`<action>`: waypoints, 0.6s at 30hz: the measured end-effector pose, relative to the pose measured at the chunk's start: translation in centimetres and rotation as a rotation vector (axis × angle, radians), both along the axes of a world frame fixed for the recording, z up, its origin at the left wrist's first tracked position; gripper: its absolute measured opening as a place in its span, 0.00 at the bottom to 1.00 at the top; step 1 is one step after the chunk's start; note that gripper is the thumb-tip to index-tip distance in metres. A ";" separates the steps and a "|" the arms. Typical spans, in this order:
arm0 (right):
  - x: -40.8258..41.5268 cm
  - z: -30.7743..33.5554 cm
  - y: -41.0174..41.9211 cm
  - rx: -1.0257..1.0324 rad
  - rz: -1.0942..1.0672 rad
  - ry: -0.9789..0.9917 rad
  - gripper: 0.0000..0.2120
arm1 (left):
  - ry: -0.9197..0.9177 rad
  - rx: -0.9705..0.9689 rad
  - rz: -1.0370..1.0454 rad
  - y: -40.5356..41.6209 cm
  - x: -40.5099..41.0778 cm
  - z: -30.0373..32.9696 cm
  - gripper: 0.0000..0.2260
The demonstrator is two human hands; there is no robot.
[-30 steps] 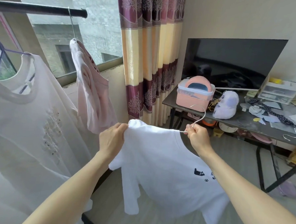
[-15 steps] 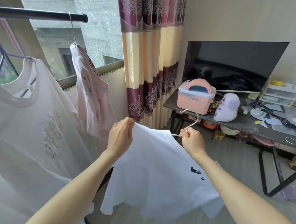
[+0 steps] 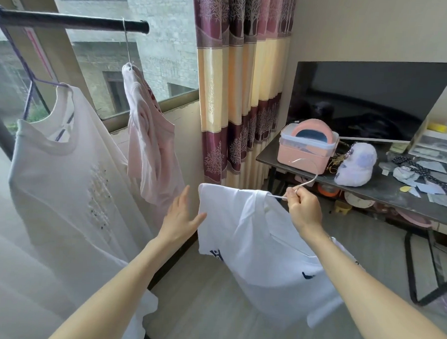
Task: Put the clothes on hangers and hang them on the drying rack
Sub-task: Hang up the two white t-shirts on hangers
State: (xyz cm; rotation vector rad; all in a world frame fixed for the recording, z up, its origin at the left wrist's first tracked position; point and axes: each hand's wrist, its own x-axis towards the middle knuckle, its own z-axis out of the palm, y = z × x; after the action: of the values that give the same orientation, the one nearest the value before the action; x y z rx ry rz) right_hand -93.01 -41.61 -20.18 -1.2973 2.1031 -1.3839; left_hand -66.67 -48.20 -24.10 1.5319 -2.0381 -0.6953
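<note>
White cotton shirt: the white short-sleeved T-shirt with small dark prints (image 3: 262, 251) hangs at lower centre of the frame, already threaded on a thin white wire hanger (image 3: 303, 178).
Handling: it looks light, soft and limp, so I judge it will sag and slide along the wire; best taken at the hanger's neck just below the hook, with the shoulder seam steadied.
Right hand: the right hand (image 3: 303, 209), right of centre, pinches the hanger neck, fingers curled tight on the wire, forearm reaching up from the lower right.
Left hand: the left hand (image 3: 181, 219) is at centre, fingers straight and slightly spread, fingertips at the shirt's left shoulder edge, gripping nothing.
Rack: the black round drying-rack bar (image 3: 69, 21) crosses the upper left, already carrying a pale pink top (image 3: 149, 139) and a large white embroidered shirt (image 3: 69, 176).
Progress: hanging on the bar is not yet done.
</note>
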 end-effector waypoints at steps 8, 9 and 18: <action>-1.8 1.7 0.7 -0.168 -0.053 -0.153 0.16 | 0.025 -0.270 0.159 -0.9 -4.8 3.7 0.14; -2.3 1.6 0.9 -0.170 -0.060 -0.152 0.16 | 0.011 -0.317 0.180 -0.9 -5.2 4.3 0.15; -3.7 1.0 2.6 -0.017 0.147 -0.010 0.14 | 0.166 -0.159 0.502 -2.6 -3.0 6.3 0.15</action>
State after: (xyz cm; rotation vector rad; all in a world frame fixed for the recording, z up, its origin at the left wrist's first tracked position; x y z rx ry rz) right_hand -96.70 -39.00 -19.21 -1.4180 1.9504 -1.3458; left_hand -69.67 -50.78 -17.83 1.7290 -1.4627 -0.4331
